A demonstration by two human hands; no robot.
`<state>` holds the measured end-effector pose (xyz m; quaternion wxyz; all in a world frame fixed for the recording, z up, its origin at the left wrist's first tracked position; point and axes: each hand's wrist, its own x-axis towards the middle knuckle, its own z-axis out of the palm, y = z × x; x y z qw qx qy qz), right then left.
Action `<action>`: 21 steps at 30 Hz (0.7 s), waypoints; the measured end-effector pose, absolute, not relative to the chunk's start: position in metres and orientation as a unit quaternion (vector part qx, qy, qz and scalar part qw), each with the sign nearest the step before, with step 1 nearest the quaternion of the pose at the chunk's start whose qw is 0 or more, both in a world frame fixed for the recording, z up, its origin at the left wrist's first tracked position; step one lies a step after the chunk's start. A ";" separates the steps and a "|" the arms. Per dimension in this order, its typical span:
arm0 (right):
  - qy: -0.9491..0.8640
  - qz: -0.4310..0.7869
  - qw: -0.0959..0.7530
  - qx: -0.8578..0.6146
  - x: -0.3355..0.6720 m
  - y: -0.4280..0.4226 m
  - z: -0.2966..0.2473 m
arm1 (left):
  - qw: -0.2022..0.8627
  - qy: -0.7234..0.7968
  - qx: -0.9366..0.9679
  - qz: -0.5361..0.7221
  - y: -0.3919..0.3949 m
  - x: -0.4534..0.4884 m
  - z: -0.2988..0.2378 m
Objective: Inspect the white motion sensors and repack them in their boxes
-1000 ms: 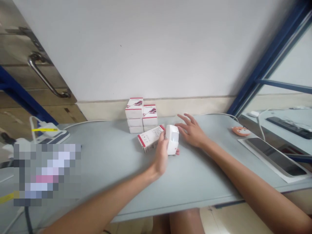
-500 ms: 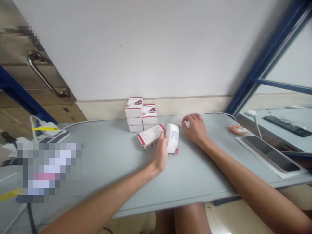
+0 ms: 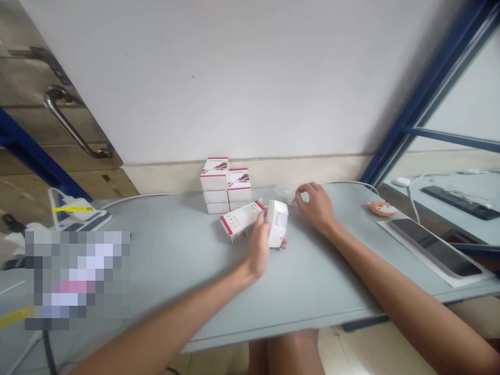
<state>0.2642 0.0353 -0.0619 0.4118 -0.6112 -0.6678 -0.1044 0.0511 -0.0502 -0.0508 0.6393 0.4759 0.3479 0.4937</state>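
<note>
Head view shows a person at a gray table (image 3: pixel 172 271), the left hand (image 3: pixel 258 247) clasped around a white device (image 3: pixel 278 224) with a glossy window, held upright at the center of the frame. Just right of center, the right hand (image 3: pixel 315 205) curls, thumb and index finger forming a ring beside a patch of clear plastic (image 3: pixel 284 191); whether the fingertips grip anything cannot be told. Left of the device, a red-and-white carton (image 3: pixel 242 221) lies at an angle, in front of two stacks of small boxes (image 3: pixel 216 182) near the wall (image 3: pixel 250 78). At the right of the frame sit an orange-and-white mouse (image 3: pixel 382 209) and a dark slab (image 3: pixel 435 247) on a white sheet (image 3: pixel 455 281).
</note>
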 end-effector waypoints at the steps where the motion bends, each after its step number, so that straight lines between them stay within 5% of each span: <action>1: -0.670 -0.099 0.430 -0.597 0.263 0.033 -0.059 | 0.640 0.346 0.477 0.493 -0.050 0.051 -0.051; 9: -0.734 -0.140 0.497 -0.441 0.248 0.015 -0.046 | 0.654 0.305 0.468 0.510 -0.048 0.047 -0.047; 21: -0.733 -0.056 0.527 -0.427 0.241 0.001 -0.042 | 0.647 0.328 0.533 0.435 -0.041 0.037 -0.047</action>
